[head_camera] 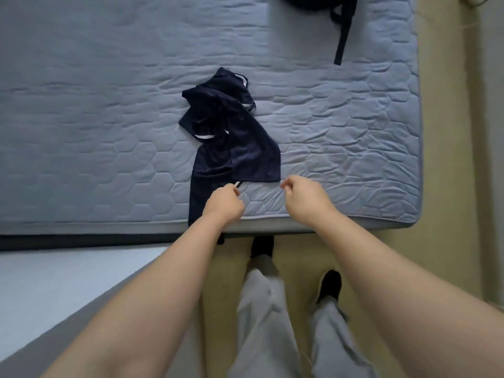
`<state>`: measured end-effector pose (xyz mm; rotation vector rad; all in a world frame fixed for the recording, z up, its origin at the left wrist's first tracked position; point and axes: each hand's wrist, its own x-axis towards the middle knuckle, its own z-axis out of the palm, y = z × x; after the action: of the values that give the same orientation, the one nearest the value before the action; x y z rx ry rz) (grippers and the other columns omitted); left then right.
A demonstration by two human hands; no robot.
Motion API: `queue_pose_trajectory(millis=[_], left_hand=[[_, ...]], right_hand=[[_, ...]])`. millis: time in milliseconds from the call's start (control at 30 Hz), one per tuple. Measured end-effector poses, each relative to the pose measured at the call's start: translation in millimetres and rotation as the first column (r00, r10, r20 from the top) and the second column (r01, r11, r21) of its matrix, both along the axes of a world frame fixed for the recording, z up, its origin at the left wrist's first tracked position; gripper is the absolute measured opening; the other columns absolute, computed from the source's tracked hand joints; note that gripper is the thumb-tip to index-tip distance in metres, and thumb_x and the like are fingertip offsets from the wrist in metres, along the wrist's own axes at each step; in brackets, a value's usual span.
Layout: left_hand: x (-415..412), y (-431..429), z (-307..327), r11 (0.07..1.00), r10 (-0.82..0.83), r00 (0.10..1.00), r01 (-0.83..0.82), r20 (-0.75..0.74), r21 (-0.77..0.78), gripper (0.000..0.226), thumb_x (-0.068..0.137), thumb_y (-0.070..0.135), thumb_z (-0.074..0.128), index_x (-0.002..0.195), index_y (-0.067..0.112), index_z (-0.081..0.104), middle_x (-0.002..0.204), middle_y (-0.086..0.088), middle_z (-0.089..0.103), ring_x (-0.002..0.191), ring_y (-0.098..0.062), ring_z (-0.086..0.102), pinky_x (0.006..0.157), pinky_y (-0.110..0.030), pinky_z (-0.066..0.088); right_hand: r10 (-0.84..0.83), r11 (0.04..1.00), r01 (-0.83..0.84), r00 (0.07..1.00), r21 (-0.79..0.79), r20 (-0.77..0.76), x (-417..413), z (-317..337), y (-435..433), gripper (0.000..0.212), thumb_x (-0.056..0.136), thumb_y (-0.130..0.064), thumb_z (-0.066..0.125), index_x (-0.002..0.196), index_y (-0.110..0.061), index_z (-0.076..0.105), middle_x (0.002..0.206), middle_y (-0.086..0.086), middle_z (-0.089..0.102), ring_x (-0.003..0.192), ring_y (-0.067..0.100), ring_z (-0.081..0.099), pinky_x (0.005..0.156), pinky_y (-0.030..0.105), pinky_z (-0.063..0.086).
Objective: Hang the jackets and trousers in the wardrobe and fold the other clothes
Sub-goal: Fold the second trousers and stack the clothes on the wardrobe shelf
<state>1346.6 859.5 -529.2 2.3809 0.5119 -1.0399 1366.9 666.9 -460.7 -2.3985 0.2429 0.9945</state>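
- Head view, item one: a dark navy garment (231,137) with white trim, lying crumpled on the grey-blue quilted mattress (341,137), near the near edge, one part trailing over that edge toward the floor.
- Your left hand (224,204): curled, fingertips pinching a thin white-and-dark cord or trim at the garment's near hem.
- Your right hand (305,196): loosely curled just right of the garment's near right corner, thumb and forefinger pressed together; whether it holds any fabric or cord cannot be told.
- Far side, right of centre: a black item with a strap (342,36), partly out of frame, well apart from the navy piece.
- Step in hand, as judged: straightening the navy garment before folding; its type is unclear from this view.
- Next move calls for: a firm hold on both near corners, then drawing the cloth flat and spreading the bunched far part so the fold lines can be set.
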Motion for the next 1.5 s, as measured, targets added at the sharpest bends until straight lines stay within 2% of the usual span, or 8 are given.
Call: queue_pose_trajectory(millis=[367,467,667,867,1033,1200,1400,1500], left_hand=[[93.3,15.7,-180.2,0.953,0.230,0.972,-0.234,0.040,0.191,0.105,0.081,0.056,0.074,0.158,0.017,0.015,0.168,-0.009,0.000,0.153,-0.036,0.005,0.112,-0.052,0.033],[103.1,14.3,-207.5,0.958,0.234,0.972,-0.233,0.012,0.169,0.122,0.077,0.064,0.074,0.161,0.016,-0.001,0.168,-0.006,0.010,0.153,-0.033,0.009,0.114,-0.057,0.029],[108.7,6.0,-212.5,0.966,0.254,0.961,-0.258,0.108,0.027,0.031,0.087,0.020,0.058,0.116,0.011,0.058,0.125,-0.016,0.063,0.117,-0.040,0.056,0.094,-0.041,0.045],[87.9,-21.3,-82.3,0.833,0.427,0.885,-0.306,0.184,-0.460,0.024,0.067,0.017,0.051,0.077,0.034,0.064,0.070,0.018,0.066,0.072,-0.007,0.059,0.060,-0.025,0.046],[53.2,-22.6,69.6,0.705,0.561,0.792,-0.304,0.242,-0.641,0.041,0.051,0.007,0.053,0.074,0.035,0.071,0.081,0.009,0.067,0.073,-0.009,0.059,0.060,-0.021,0.048],[12.2,-31.4,234.5,0.570,0.595,0.776,-0.222,0.210,-0.791,0.034,0.043,-0.004,0.048,0.059,0.019,0.069,0.058,0.004,0.058,0.054,-0.012,0.054,0.049,-0.019,0.042],[-57.6,-63.4,368.7,0.434,0.408,0.897,-0.026,0.171,-0.900,0.037,0.041,-0.005,0.047,0.074,-0.007,0.062,0.074,-0.017,0.052,0.062,-0.027,0.049,0.054,-0.027,0.038],[-82.6,-72.2,395.9,0.416,0.350,0.930,-0.050,0.109,-0.908,0.033,0.040,0.008,0.058,0.068,-0.009,0.054,0.065,-0.011,0.052,0.056,-0.023,0.049,0.049,-0.025,0.037]], right_hand=[[0.017,0.995,-0.035,0.983,-0.093,-0.185,23.5,-132.4,10.9,0.038,0.100,-0.010,0.042,0.135,-0.012,0.056,0.135,0.013,0.060,0.126,0.032,0.054,0.101,0.037,0.045],[0.026,0.995,-0.043,0.983,-0.087,-0.184,28.6,-148.9,8.1,0.038,0.102,-0.013,0.041,0.137,-0.016,0.053,0.136,0.010,0.059,0.124,0.030,0.055,0.098,0.037,0.045],[-0.003,0.999,-0.003,0.984,-0.036,-0.177,29.8,-145.9,-5.3,0.037,0.104,-0.024,0.040,0.139,-0.018,0.051,0.134,0.008,0.060,0.118,0.027,0.058,0.099,0.040,0.049],[-0.247,0.966,0.254,0.962,0.048,-0.118,26.4,-73.5,-25.8,0.039,0.104,-0.036,0.047,0.132,-0.011,0.057,0.125,0.009,0.064,0.115,0.029,0.060,0.103,0.042,0.047],[-0.635,0.687,0.691,0.721,0.223,-0.278,18.8,26.5,-43.5,0.049,0.101,-0.058,0.042,0.119,-0.016,0.059,0.110,0.004,0.057,0.101,0.024,0.056,0.087,0.041,0.051],[-0.544,0.415,0.826,0.562,0.383,-0.623,-23.3,121.9,-51.0,0.076,0.092,-0.079,0.035,0.124,-0.017,0.064,0.122,0.007,0.066,0.112,0.028,0.062,0.100,0.046,0.049],[-0.527,0.160,0.798,0.567,0.581,-0.634,-51.4,206.5,-72.2,0.076,0.103,-0.065,0.018,0.097,-0.012,0.072,0.115,0.016,0.070,0.090,0.029,0.071,0.076,0.033,0.056],[-0.525,0.267,0.755,0.635,0.599,-0.567,-48.8,245.2,-75.8,0.047,0.108,-0.032,0.035,0.081,-0.005,0.064,0.074,0.010,0.073,0.070,0.021,0.072,0.066,0.026,0.052]])
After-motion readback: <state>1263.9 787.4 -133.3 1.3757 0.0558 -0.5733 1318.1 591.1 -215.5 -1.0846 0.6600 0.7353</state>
